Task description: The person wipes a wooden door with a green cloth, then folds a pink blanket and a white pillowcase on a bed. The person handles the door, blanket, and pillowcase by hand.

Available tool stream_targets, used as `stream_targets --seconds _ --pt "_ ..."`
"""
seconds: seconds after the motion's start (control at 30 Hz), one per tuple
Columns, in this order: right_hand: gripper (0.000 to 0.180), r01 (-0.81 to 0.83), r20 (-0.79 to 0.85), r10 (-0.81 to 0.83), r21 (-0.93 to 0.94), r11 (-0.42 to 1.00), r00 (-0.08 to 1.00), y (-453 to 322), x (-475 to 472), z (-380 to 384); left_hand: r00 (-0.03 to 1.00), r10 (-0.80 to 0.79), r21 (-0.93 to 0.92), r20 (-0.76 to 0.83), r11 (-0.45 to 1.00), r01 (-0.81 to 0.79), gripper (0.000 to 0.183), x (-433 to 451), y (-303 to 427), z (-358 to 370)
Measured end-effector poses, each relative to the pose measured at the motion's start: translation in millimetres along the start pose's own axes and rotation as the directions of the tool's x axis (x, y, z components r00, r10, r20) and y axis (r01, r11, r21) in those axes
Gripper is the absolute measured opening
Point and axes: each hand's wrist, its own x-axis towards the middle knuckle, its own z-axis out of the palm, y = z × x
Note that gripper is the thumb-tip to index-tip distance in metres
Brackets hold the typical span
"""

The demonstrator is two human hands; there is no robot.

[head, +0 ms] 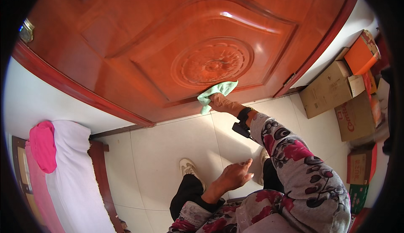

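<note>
My right hand point(219, 103) grips a light green cloth point(222, 88). The cloth lies against the lower edge of the raised panel on a glossy reddish-brown wooden door point(148, 75), just below a round carved medallion point(214, 61). Part of the cloth hangs under my fingers near the door's bottom. A black band with a small dark device point(242, 125) circles my right wrist. My left hand point(232, 177) hangs in front of my body above the floor, holding nothing, its index finger and thumb apart and the other fingers partly hidden.
Cardboard boxes point(325, 87) and an orange box point(361, 57) are stacked along the right wall. At left, a white cloth point(74, 176) and a bright pink cloth point(44, 146) drape over wooden furniture point(101, 170). A metal door handle point(26, 31) projects at upper left. My shoes point(189, 168) stand on pale floor tiles point(164, 144).
</note>
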Motion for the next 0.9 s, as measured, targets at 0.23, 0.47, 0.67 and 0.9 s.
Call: stream_targets --seconds 0.23,0.47,0.67,0.9 --pt "0.01 -0.19 -0.077 0.186 -0.044 0.981 0.98 21 -30 -27 0.999 -0.009 0.012 -0.031 1.0 0.009 0.059 -8 -12 -10" --pt "0.012 -0.105 -0.137 0.127 0.157 0.982 0.982 -78 -88 -145 0.892 -0.333 -0.719 -0.304 0.695 0.015 0.074 7 -1 -32" --pt "0.026 0.198 0.437 -0.02 -0.367 0.909 0.899 -216 -120 -174 0.949 -0.134 -0.955 -0.285 -0.046 -0.293 0.056 10 -1 -42" --pt "0.032 0.221 0.205 -0.34 0.448 0.866 0.918 -375 -137 -287 0.754 -0.369 -0.825 -0.543 0.4 -0.399 0.024 -42 -4 -50"
